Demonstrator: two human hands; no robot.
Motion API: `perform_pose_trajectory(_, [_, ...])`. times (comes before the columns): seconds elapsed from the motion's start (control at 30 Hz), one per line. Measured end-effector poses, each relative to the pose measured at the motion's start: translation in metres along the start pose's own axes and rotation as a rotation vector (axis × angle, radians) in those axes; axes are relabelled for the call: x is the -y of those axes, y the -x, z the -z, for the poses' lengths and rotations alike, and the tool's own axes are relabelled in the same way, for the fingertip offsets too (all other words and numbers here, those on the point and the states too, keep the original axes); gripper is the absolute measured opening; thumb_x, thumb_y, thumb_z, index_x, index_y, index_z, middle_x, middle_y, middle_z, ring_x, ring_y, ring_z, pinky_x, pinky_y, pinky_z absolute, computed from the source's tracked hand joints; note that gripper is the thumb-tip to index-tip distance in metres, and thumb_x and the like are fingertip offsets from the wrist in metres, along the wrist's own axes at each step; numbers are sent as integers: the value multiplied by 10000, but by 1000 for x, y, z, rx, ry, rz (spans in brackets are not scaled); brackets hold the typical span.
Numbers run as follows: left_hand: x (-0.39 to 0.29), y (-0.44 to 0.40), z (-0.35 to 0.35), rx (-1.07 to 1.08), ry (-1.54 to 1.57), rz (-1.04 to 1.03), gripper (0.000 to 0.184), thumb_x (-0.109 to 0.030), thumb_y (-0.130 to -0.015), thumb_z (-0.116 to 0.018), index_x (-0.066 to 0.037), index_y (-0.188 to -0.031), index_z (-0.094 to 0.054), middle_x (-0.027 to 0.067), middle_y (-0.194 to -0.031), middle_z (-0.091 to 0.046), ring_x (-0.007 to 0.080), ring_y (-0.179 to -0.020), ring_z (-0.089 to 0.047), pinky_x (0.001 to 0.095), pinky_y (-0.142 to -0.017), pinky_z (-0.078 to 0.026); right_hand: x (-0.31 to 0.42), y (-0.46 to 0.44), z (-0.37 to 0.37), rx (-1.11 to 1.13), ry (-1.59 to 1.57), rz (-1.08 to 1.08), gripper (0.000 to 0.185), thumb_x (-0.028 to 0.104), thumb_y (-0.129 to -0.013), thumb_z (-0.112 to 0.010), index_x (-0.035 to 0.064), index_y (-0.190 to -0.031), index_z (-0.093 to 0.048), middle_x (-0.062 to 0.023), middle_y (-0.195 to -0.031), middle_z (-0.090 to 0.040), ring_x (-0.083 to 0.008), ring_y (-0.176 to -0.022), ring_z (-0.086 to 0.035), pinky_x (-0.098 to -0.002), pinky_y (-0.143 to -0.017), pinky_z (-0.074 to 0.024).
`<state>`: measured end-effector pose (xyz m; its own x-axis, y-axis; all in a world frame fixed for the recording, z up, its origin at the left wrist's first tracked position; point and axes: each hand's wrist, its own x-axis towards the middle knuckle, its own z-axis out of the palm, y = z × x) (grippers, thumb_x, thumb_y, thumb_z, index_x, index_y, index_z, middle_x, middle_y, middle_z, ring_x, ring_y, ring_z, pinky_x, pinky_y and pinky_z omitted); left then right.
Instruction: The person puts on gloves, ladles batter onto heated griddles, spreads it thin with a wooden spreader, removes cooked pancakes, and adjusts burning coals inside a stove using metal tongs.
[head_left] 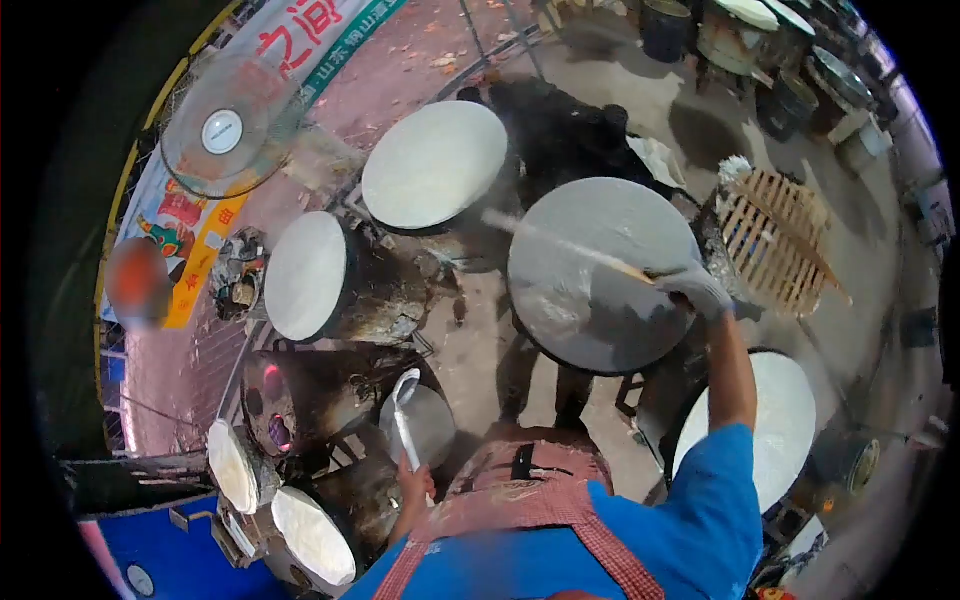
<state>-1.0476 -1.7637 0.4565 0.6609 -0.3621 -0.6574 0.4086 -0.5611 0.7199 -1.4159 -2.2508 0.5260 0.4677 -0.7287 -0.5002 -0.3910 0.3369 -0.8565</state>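
My right hand [700, 290], in a grey glove, is closed round the handle of a long wooden spreader [625, 267]. The spreader reaches leftward across a large round griddle [560, 330], its far end smeared by motion. A thin greyish layer, like batter, coats the griddle, with a wetter patch near its left side. Low in the view, my left hand [415, 487] grips a pale metal ladle [404, 420]. The ladle points upward over a round vessel [430, 425] with grey contents; I cannot tell whether it touches them.
Round pale-topped griddles stand around me: far left [436, 165], left [306, 275] and right [760, 430]. A sooty drum with a glowing opening [278, 430] lies at left. A fan [222, 130] stands beyond. A slatted wooden rack [775, 240] is at right.
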Motion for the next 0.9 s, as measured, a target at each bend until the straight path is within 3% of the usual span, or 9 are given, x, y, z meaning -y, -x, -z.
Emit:
perform_pose_trajectory(0.1, [-4,3,20,6,-31,-5,761,51,-769,-441,-202,-1425,-149,29,-502,-362,128,-313,-358,289,-258,-302,-64,-25,8,297,236,47,351,149,-655,-680,-7,-970,-662,-55,-792,-644,-145,-727,-569,-276,-669,-458])
perform_pose_trajectory(0.2, [-9,-7,38,104,-35,-65,728,43,-777,-434,-197,-1415,-178,24,-500,-362,120,-312,-355,280,-258,-297,-74,94,21,198,421,-173,155,197,-682,-632,53,-635,-602,-32,-498,-500,-140,-412,-459,-280,-394,-359])
perform_pose_trajectory(0.27, [-7,-17,54,130,-58,-47,695,27,-790,-437,-196,-1405,-202,19,-503,-368,115,-314,-354,271,-259,-297,-135,193,36,7,68,-319,191,212,-694,-620,60,-589,-571,-27,-487,-479,-108,-373,-416,-279,-344,-291])
perform_pose_trajectory(0.37, [5,-53,82,268,3,-23,652,-17,-821,-467,-222,-1390,-226,11,-546,-406,97,-344,-369,243,-278,-307,-201,319,-20,-393,-199,-368,261,219,-748,-645,-7,-876,-664,-22,-573,-550,-101,-409,-467,-247,-377,-335])
perform_pose_trajectory(0.47, [-10,-60,95,232,-73,88,686,-5,-808,-473,-181,-1409,-191,6,-550,-382,121,-349,-353,271,-290,-294,-217,304,-170,-619,-188,-358,377,186,-826,-631,70,-1180,-572,11,-900,-573,-48,-647,-488,-200,-535,-421])
perform_pose_trajectory(0.5, [-4,-67,104,250,4,135,691,-4,-815,-466,-227,-1407,-188,1,-550,-365,110,-354,-349,269,-296,-290,-240,264,-219,-680,-310,0,331,189,-809,-655,51,-1107,-617,9,-850,-588,-44,-609,-467,-189,-520,-390])
perform_pose_trajectory(0.6, [1,-79,124,372,-20,162,596,-23,-822,-448,-251,-1339,-259,11,-554,-390,112,-341,-357,265,-272,-291,-183,169,-326,-865,154,75,304,190,-834,-580,114,-1126,-614,-120,-839,-633,-193,-683,-572,-315,-593,-448])
perform_pose_trajectory(0.77, [-26,-35,138,478,114,165,572,-41,-823,-452,-277,-1318,-288,0,-545,-339,99,-349,-321,244,-284,-273,-199,183,-328,-977,699,38,341,323,-834,-557,248,-1165,-593,-183,-751,-628,-300,-612,-609,-375,-546,-472])
perform_pose_trajectory(0.9, [-18,-30,146,564,190,220,300,-63,-838,-440,-224,-1087,-396,-5,-561,-349,100,-348,-320,242,-265,-261,-166,190,-318,-965,25,-73,356,230,-810,-608,139,-1153,-588,-148,-790,-667,-200,-673,-639,-327,-593,-478])
